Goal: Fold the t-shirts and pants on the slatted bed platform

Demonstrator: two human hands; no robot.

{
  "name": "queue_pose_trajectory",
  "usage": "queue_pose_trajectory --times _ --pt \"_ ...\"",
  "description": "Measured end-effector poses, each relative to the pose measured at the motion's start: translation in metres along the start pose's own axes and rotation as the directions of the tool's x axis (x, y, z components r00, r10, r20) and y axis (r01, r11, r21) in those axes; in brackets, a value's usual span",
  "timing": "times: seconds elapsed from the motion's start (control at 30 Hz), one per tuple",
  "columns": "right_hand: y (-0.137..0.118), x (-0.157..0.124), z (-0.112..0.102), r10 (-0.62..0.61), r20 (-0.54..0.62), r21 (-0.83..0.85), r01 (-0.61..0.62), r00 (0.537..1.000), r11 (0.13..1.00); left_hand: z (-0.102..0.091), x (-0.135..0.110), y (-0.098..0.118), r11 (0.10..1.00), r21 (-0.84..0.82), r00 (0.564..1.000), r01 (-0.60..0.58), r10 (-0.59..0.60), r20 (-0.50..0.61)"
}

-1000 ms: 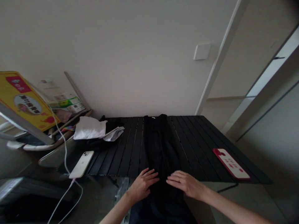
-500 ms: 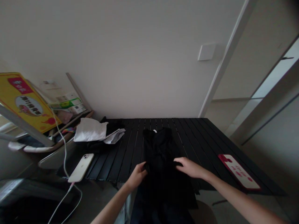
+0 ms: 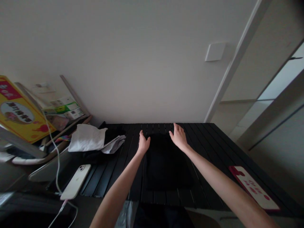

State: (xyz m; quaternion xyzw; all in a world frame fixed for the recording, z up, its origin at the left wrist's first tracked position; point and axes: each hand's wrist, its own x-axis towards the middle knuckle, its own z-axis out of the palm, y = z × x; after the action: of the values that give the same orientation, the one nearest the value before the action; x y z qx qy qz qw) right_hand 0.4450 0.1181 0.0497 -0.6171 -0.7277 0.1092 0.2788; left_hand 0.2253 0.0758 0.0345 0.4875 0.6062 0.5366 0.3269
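Observation:
A black garment (image 3: 166, 161) lies folded into a rectangle on the black slatted table (image 3: 209, 148). Both my arms reach across it to its far edge. My left hand (image 3: 143, 143) rests at the garment's far left corner with fingers stretched out flat. My right hand (image 3: 178, 136) rests at the far right corner, fingers also extended and flat. Neither hand grips the cloth.
A white folded cloth (image 3: 87, 137) and dark clothes lie at the table's back left. A white phone (image 3: 75, 181) on a charging cable sits at the left front corner. A red-and-white phone (image 3: 253, 187) lies at the right. A yellow box (image 3: 17, 114) and clutter stand left.
My hands lifted the garment's near end and carried it away from me to the far edge, folding it in half. The hands went from pinching the cloth to lying flat.

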Motion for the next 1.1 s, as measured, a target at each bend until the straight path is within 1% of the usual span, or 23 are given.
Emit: queue_pose_trajectory --times 0.03,0.07,0.1,0.13,0.17,0.2,0.23,0.3,0.4,0.47,0.5,0.53,0.6,0.67,0.7,0.77,0.8,0.9,1.0,1.1 --pt "0.003 -0.009 0.014 -0.027 0.006 -0.024 0.027 1.000 0.999 0.004 -0.005 -0.009 0.997 0.076 0.999 -0.033 0.033 0.003" --pt "0.008 -0.021 0.029 -0.060 0.024 -0.040 0.061 0.998 0.997 0.008 -0.012 -0.020 0.983 0.171 0.997 -0.073 0.069 0.029" --pt "0.015 -0.033 0.045 -0.119 0.071 -0.106 0.126 0.990 0.986 0.011 -0.020 -0.032 0.938 0.320 0.990 -0.136 0.113 0.090" --pt "0.024 -0.045 0.061 -0.128 0.119 -0.162 0.146 0.985 0.976 0.014 -0.029 -0.045 0.858 0.473 0.975 -0.203 0.132 0.180" --pt "0.032 -0.055 0.076 -0.110 0.167 -0.199 0.142 0.980 0.970 0.017 -0.036 -0.058 0.776 0.581 0.960 -0.247 0.115 0.255" --pt "0.041 -0.063 0.088 -0.087 0.201 -0.224 0.132 0.976 0.966 0.020 -0.042 -0.069 0.690 0.668 0.950 -0.278 0.092 0.300" --pt "0.048 -0.069 0.098 -0.064 0.223 -0.243 0.119 0.973 0.963 0.022 -0.045 -0.078 0.626 0.724 0.945 -0.289 0.069 0.319" --pt "0.058 -0.072 0.110 -0.037 0.242 -0.259 0.102 0.970 0.961 0.025 -0.046 -0.089 0.549 0.785 0.948 -0.287 0.047 0.314" --pt "0.060 -0.069 0.109 -0.054 0.236 -0.247 0.114 0.970 0.962 0.026 -0.042 -0.089 0.515 0.804 0.947 -0.295 0.047 0.318" --pt "0.058 -0.068 0.101 -0.063 0.214 -0.241 0.115 0.975 0.964 0.022 -0.044 -0.084 0.510 0.807 0.948 -0.297 0.057 0.313" --pt "0.057 -0.069 0.096 -0.054 0.193 -0.244 0.102 0.980 0.964 0.020 -0.048 -0.082 0.505 0.814 0.954 -0.286 0.069 0.292" --pt "0.057 -0.071 0.090 -0.032 0.166 -0.254 0.074 0.986 0.964 0.017 -0.053 -0.080 0.501 0.824 0.963 -0.263 0.083 0.257" --pt "0.061 -0.078 0.078 0.050 0.101 -0.284 -0.020 0.994 0.959 0.009 -0.068 -0.077 0.492 0.852 0.984 -0.178 0.092 0.153" --pt "0.067 -0.085 0.068 0.150 0.046 -0.315 -0.128 0.988 0.941 0.003 -0.084 -0.075 0.477 0.875 0.996 -0.084 0.066 0.060" --pt "0.070 -0.088 0.064 0.192 0.034 -0.327 -0.171 0.981 0.929 0.001 -0.091 -0.074 0.471 0.881 0.999 -0.051 0.041 0.037" --pt "0.075 -0.092 0.059 0.251 0.040 -0.342 -0.223 0.967 0.913 -0.001 -0.099 -0.072 0.486 0.874 0.999 -0.021 -0.015 0.033" --pt "0.075 -0.092 0.059 0.269 0.052 -0.343 -0.236 0.962 0.909 0.000 -0.101 -0.070 0.512 0.859 0.999 -0.014 -0.038 0.039" --pt "0.072 -0.089 0.062 0.287 0.095 -0.322 -0.244 0.953 0.915 0.003 -0.099 -0.066 0.635 0.772 0.996 0.020 -0.081 0.041" --pt "0.066 -0.085 0.064 0.272 0.132 -0.286 -0.226 0.953 0.931 0.006 -0.094 -0.062 0.761 0.645 0.995 0.067 -0.102 0.017" --pt "0.064 -0.084 0.057 0.258 0.142 -0.265 -0.215 0.956 0.940 0.010 -0.093 -0.052 0.852 0.507 0.983 0.129 -0.178 0.049"
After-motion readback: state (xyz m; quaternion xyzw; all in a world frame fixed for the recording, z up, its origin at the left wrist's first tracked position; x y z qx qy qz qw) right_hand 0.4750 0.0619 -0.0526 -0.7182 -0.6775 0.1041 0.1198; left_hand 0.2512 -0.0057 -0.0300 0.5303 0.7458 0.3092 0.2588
